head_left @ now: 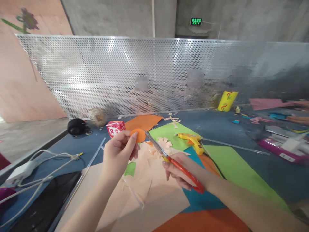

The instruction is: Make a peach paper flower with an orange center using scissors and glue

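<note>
Between the thumb and fingers of my left hand (123,146) is a small rounded piece of orange paper (140,135). My right hand (182,169) grips red-handled scissors (184,170), and their blades meet the right edge of the orange piece. Both hands are above peach paper (161,193) on the table. Under the blades lies a heap of peach paper scraps (164,142). A green paper scrap (130,169) rests beside my left wrist.
A yellow glue gun (193,139) lies on green paper (166,129). A dark tablet (45,199) and white cables (48,161) are at left. A perforated metal screen (108,71) borders the table's back. At right, another person's hand (299,119) is near a purple power strip (280,149).
</note>
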